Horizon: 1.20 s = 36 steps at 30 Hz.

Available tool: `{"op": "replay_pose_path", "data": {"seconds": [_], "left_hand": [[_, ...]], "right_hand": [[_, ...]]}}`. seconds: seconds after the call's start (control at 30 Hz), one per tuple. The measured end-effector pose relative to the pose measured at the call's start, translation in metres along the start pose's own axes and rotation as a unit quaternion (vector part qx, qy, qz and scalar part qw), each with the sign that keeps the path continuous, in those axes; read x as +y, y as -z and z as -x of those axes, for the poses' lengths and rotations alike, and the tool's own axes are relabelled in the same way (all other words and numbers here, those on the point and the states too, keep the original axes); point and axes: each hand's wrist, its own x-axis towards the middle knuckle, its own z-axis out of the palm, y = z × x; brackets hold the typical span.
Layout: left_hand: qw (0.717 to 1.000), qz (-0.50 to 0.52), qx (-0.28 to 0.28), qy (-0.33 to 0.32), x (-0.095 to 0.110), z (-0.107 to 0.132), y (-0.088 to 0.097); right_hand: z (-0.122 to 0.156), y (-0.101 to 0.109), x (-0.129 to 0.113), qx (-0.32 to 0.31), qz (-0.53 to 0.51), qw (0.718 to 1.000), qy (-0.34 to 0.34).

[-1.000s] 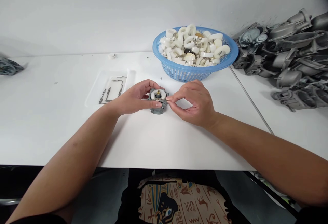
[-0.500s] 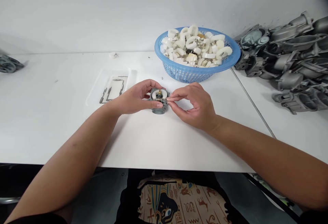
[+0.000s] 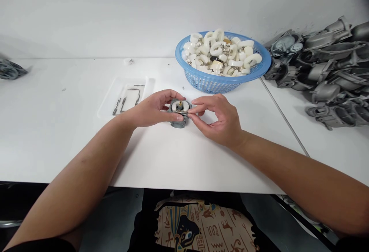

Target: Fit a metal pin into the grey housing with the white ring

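1. The left hand (image 3: pixel 152 110) wraps around a small grey metal casting (image 3: pixel 178 114) at the middle of the white desk (image 3: pixel 57 136), thumb on its near side and fingers curled over the far edge, which steadies it with its open face up.
2. A white float (image 3: pixel 175 106) and a brass post sit in that face, so they stay reachable from above.
3. The right hand (image 3: pixel 219 119) is nearly closed, thumb and forefinger pinched on a thin metal pin (image 3: pixel 182 112) lying across the casting's right side.
4. A clear tray (image 3: pixel 127 96) with more pins lies just left, within reach.
5. A blue basket (image 3: pixel 221 81) of white floats stands beyond; a heap of grey castings (image 3: pixel 325 71) lies far right.
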Motion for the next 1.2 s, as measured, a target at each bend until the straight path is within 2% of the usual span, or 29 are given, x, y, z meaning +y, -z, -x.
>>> {"op": "replay_pose_path", "data": {"seconds": [0.27, 0.4, 0.53, 0.77, 0.93, 1.2], "left_hand": [[0.999, -0.044, -0.017, -0.021, 0.003, 0.002, 0.006], [0.998, -0.046, -0.028, -0.04, 0.004, 0.004, 0.012], [0.998, -0.046, -0.034, -0.03, 0.002, 0.004, 0.012], [0.999, -0.021, -0.03, -0.02, -0.001, 0.003, 0.009], [0.999, 0.032, -0.031, -0.012, 0.0, 0.002, 0.007], [0.997, 0.054, -0.047, 0.004, 0.003, 0.002, 0.006]], "right_hand": [[0.0, 0.001, 0.002, -0.015, -0.043, 0.999, -0.024], [-0.001, 0.002, 0.005, -0.018, -0.022, 1.0, 0.0], [-0.003, 0.003, 0.005, -0.017, -0.026, 1.0, 0.001], [-0.007, 0.004, 0.004, -0.013, 0.07, 0.992, 0.105], [-0.007, 0.004, 0.005, -0.013, 0.089, 0.988, 0.122], [-0.008, 0.002, 0.006, -0.008, 0.113, 0.984, 0.137]]}}
